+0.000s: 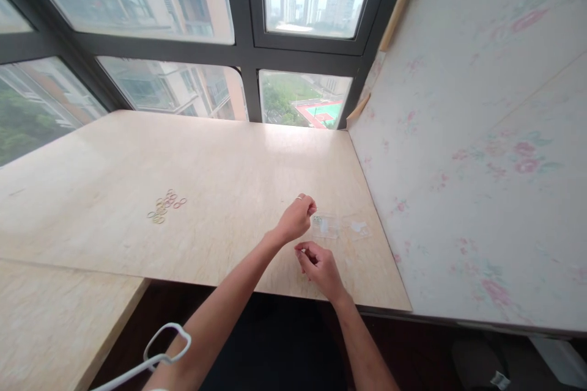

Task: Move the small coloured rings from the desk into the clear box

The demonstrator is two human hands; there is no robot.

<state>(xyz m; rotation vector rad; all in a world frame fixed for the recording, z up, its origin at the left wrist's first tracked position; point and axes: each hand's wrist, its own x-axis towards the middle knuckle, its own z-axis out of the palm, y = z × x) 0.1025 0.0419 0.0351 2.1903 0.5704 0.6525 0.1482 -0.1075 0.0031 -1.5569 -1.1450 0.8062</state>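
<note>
My left hand (299,217) hovers over the pale wooden table (220,159) with its fingers curled into a loose pinch, a ring on one finger. It sits just left of a small clear plastic bag (326,226) lying flat on the table. My right hand (318,266) is closer to me, fingers pinched together near the table's front edge; what it holds is too small to name. A second clear bag (359,228) lies to the right of the first. A heap of several small rubber bands (165,205) lies far to the left.
A floral-papered wall (481,153) borders the table on the right. Large windows (183,24) stand behind the table. A lower wooden surface (55,324) adjoins at the front left. A white wire loop (160,351) shows at the bottom left.
</note>
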